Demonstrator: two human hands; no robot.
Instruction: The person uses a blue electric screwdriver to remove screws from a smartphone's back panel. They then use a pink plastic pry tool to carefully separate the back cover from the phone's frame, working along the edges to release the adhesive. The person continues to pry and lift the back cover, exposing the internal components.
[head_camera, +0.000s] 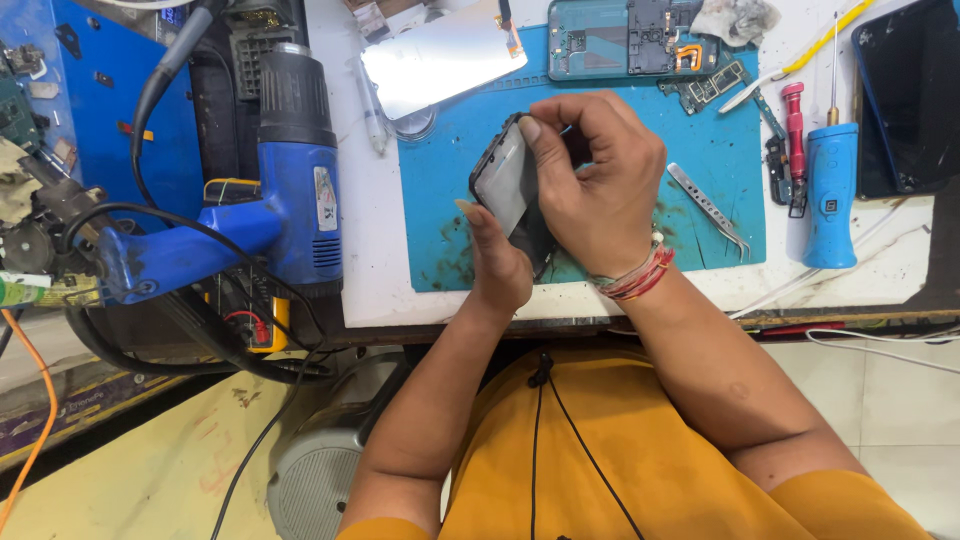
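Heat gun (295, 170), blue plastic, black nozzle, stands far left, off mat. Left hand (497, 262) under phone (507, 185), fingers closed round lower edge. Phone tilted, long axis roughly upright, glossy grey face, dark frame, held over blue mat (700, 215). Right hand (597, 180) above, nearer top end, fingertips pinched on upper edge. Steel tweezers (710, 208) lie right; blue screwdriver (830, 195) further right.
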